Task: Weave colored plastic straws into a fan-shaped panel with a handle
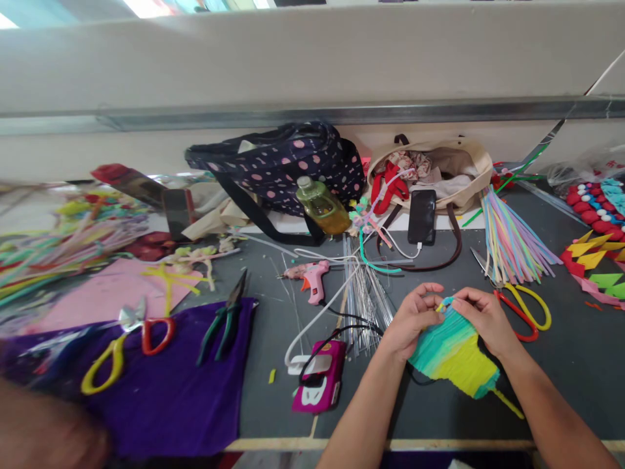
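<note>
Both my hands hold a fuzzy pipe-cleaner piece (452,348), banded in blue, teal and yellow-green, shaped like a leaf or wing. A thin yellow-green stem sticks out at its lower right end. My left hand (415,319) is closed on the piece's upper left edge. With thumb and fingers, my right hand (483,319) pinches its blue top end. Just right of my right hand lie scissors (527,312) with one red and one yellow handle. To the left are clear thin sticks (368,306) and a pink hot glue gun (312,277).
A magenta power strip (322,378) with cords lies left of my arms. Pliers (224,326) and more scissors (127,332) rest on purple cloth (185,404). Behind are a dotted bag (283,163), a bottle (325,205), a phone (422,217) and pastel pipe cleaners (517,238). Another person's blurred arm (43,423) shows lower left.
</note>
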Available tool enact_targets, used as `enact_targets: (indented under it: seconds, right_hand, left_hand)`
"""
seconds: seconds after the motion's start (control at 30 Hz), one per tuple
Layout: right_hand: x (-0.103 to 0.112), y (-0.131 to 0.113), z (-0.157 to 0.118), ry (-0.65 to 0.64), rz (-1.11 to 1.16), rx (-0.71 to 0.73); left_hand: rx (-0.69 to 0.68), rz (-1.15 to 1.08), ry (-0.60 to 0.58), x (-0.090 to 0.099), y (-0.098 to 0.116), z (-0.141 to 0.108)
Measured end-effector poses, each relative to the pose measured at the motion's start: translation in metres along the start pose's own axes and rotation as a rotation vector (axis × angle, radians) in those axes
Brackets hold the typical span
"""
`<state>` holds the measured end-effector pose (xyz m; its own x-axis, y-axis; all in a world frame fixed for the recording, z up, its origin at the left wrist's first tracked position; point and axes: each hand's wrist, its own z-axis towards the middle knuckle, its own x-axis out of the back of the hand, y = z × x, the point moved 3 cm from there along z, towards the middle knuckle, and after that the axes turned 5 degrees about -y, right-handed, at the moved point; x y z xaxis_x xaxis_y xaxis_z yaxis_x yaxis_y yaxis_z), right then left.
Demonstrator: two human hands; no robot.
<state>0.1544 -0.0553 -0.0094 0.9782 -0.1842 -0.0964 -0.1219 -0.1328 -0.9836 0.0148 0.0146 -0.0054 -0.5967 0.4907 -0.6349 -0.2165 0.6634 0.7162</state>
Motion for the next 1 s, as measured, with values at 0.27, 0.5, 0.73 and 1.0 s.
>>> enact_targets:
  seconds: [0.27,0.5,0.73,1.0]
  right_hand:
    - [0.001,0.003,0.000,0.026,0.125,-0.053]
    - [-0.003,0.001,0.000,0.002,0.120,-0.055]
    - [-0.002,0.000,0.000,0.012,0.137,-0.060]
    - [-0.002,0.001,-0.001,0.010,0.171,-0.064]
  left_hand:
    - [-0.142,0.297,0.074,0.002,0.006,0.000]
    - [-0.192,0.437,0.052,0.002,0.007,0.000]
    - [-0.221,0.470,0.048,-0.001,0.008,-0.001]
    - [-0.318,0.660,0.133,-0.005,0.012,-0.003]
